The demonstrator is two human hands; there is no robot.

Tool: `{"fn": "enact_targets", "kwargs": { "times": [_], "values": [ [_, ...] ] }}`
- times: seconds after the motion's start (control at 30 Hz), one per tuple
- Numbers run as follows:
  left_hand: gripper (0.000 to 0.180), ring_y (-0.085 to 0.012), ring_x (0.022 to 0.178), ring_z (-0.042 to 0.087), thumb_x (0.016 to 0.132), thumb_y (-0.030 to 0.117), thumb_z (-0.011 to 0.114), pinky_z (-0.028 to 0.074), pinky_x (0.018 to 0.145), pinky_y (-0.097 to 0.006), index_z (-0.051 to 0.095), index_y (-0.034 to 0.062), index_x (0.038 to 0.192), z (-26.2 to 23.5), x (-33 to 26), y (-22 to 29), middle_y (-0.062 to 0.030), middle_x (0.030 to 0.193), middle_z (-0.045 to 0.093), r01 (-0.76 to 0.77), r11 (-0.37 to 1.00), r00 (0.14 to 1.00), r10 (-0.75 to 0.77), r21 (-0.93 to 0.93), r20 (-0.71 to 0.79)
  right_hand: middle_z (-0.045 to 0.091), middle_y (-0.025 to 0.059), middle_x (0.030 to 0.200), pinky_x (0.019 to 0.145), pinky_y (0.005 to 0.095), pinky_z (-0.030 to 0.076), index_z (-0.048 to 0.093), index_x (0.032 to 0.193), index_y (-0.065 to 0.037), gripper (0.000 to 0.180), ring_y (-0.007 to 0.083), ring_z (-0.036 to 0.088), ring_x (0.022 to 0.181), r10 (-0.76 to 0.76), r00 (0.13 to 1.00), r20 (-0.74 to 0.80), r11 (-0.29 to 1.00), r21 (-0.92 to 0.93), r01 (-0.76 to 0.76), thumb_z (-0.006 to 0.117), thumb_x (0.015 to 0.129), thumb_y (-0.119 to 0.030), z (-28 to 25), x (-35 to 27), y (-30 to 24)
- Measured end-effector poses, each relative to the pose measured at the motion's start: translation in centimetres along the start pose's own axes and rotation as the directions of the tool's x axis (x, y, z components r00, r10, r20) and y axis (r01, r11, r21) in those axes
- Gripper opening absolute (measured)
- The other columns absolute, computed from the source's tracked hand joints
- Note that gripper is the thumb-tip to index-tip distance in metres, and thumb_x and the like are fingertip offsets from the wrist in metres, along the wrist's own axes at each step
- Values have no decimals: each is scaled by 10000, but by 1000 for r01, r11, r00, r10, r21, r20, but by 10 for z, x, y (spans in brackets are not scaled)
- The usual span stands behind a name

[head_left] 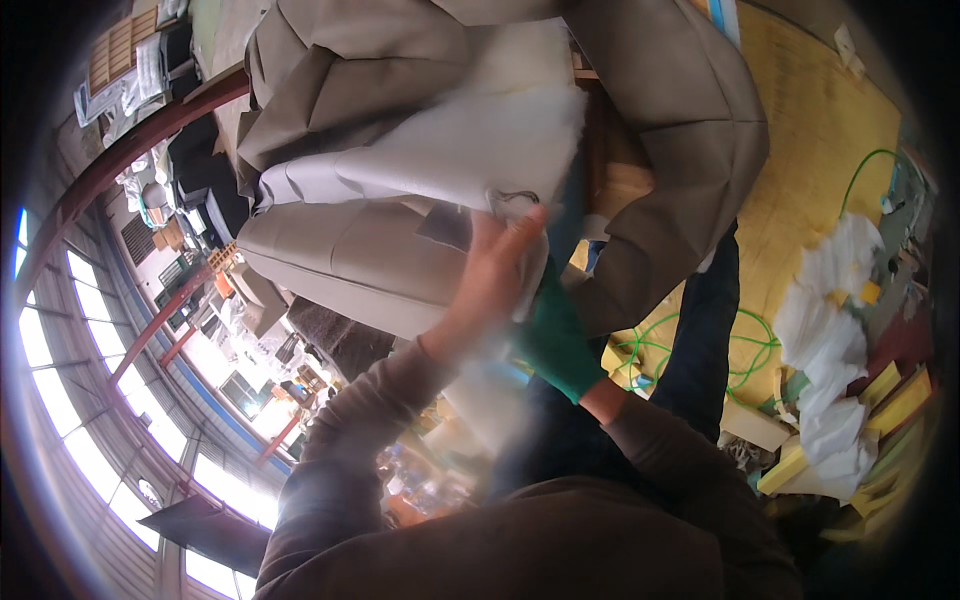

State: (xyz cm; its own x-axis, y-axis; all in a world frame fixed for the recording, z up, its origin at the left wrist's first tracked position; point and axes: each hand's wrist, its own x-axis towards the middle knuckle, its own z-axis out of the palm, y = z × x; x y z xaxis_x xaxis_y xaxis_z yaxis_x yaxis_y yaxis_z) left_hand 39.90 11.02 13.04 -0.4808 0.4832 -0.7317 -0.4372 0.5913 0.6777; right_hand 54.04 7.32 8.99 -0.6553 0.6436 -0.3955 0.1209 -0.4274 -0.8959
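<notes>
A large taupe upholstery cover (340, 245), leather-like and creased, lies in front of me with its white fleecy lining (470, 135) turned up. My bare left hand (485, 270) is closed on the cover's edge, thumb on top of the white side. Dark thread or cord (515, 194) loops just past the thumb. Beside it, lower right, my right hand (555, 335) wears a green glove and reaches up against the same edge; its fingers are mostly hidden by the material. A wooden frame (620, 180) shows through the gap between the cover's folds.
At the right, a yellowish board surface (800, 110) carries a looped green hose (755, 350). Crumpled white wadding (825, 360) and yellow foam strips (885, 410) lie along its right side. A red-brown beam (120, 165) and cluttered shop goods stand to the left.
</notes>
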Motion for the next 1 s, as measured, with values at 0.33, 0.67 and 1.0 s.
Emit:
{"fn": "enact_targets", "kwargs": {
  "times": [0.33,0.67,1.0],
  "values": [
    [328,-140,1060,650,1069,123,588,554,850,-292,563,-8,1369,-48,-1,32,-96,1223,659,78,848,917,-267,524,296,717,234,1102,784,485,565,696,1231,-20,235,412,712,932,-121,993,11,841,-530,108,647,1043,-152,-34,-20,102],
    [628,-355,1334,577,836,259,829,433,1128,-485,616,103,1405,-58,82,78,-160,1384,610,-708,6,706,6,706,708,728,152,1044,800,413,538,678,1236,10,278,257,708,942,259,964,-69,957,-114,-265,676,1060,-205,-47,13,122],
    [399,-355,1162,666,821,220,801,534,958,-506,687,120,1190,-54,131,59,-98,1191,705,-690,-180,722,-245,701,648,757,163,1098,839,486,568,638,1304,-48,477,341,733,950,242,938,248,950,-256,-178,772,938,-323,4,-61,116]
  ]
}}
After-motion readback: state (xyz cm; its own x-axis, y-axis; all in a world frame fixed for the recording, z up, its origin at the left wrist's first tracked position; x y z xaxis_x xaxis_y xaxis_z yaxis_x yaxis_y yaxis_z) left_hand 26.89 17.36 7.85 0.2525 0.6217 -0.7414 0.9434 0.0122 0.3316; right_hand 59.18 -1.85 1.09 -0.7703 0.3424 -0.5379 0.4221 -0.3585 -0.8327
